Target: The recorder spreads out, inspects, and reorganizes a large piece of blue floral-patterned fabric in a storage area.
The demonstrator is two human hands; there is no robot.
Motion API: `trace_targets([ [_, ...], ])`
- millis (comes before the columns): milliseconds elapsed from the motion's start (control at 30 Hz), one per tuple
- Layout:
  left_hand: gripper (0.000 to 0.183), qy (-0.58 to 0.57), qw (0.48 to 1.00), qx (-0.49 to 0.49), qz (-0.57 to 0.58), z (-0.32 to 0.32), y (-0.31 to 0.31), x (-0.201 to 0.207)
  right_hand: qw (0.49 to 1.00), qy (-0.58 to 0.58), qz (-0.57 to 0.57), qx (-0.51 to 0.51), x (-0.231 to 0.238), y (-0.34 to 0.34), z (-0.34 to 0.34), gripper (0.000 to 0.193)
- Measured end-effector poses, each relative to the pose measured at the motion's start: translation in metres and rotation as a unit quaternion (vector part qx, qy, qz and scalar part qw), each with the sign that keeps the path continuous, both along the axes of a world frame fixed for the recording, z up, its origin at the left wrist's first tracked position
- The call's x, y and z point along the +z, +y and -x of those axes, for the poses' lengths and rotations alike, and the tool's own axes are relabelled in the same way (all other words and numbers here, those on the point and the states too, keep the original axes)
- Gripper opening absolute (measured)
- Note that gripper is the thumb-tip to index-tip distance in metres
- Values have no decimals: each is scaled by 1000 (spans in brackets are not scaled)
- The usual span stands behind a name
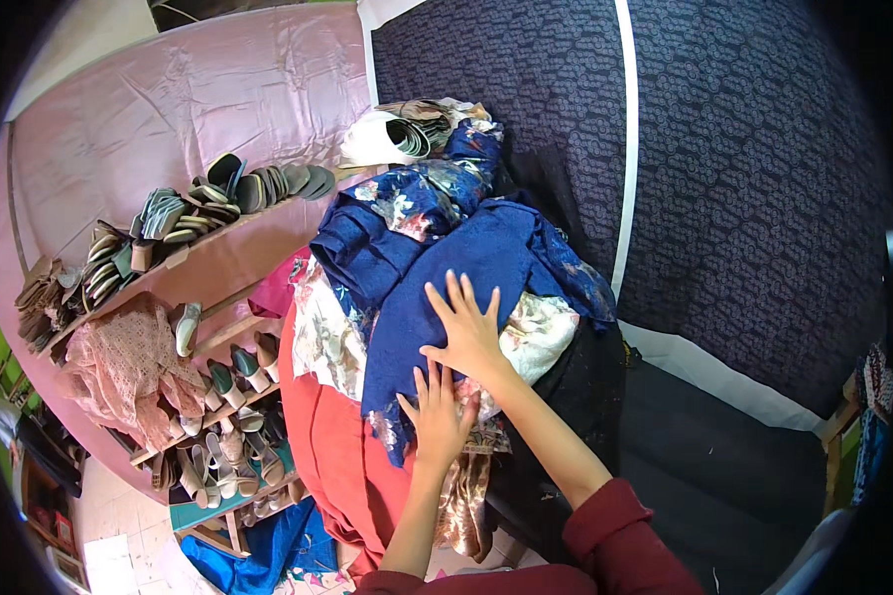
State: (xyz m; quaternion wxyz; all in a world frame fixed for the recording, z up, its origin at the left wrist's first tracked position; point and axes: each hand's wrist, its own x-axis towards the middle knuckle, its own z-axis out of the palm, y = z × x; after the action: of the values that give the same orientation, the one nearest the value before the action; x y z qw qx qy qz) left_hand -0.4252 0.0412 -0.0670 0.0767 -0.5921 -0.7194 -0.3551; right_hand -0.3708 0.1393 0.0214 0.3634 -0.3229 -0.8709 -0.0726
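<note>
Both my hands rest on a navy blue cloth (471, 253) that lies on top of a tall heap of fabric. My right hand (469, 332) is spread out on its middle, palm down. Just below and to the left, my left hand (439, 416) presses near the cloth's lower edge with fingers apart. A floral blue fabric (422, 198) is bunched behind it. White patterned cloth (541, 335) shows at the right side of the heap, and coral red cloth (342, 456) hangs down at the left.
Wooden shelves (233, 223) at the left hold shoe soles (218, 198), heeled shoes (233, 466) and a pink lace cloth (134, 362). Rolled white sheeting (377, 139) stands behind the heap. Dark patterned material (744, 198) covers the right wall. Blue cloth (268, 550) lies on the floor.
</note>
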Motion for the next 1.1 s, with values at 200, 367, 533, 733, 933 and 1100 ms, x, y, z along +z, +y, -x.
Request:
trace_targets([
  [200, 71, -9, 999, 18, -41, 3, -2, -13, 1000, -8, -5, -2, -26, 19, 16, 44],
  [367, 82, -42, 993, 54, -95, -10, -10, 1, 971, 195, 98, 101, -20, 36, -1, 23],
  [533, 99, -37, 991, 75, -109, 0, -9, -5, 867, 445, 192, 118, 9, 49, -74, 17],
  [733, 89, -41, 992, 67, -96, -1, -9, 0, 866, 430, 224, 124, 7, 38, -123, 17],
  [933, 96, -57, 990, 44, -121, 13, -16, 23, 886, 392, 207, 135, -7, 32, -124, 17],
  [1100, 93, -52, 961, 144, -228, 78, 13, 92, 959, 234, 137, 83, -36, 39, -130, 34],
])
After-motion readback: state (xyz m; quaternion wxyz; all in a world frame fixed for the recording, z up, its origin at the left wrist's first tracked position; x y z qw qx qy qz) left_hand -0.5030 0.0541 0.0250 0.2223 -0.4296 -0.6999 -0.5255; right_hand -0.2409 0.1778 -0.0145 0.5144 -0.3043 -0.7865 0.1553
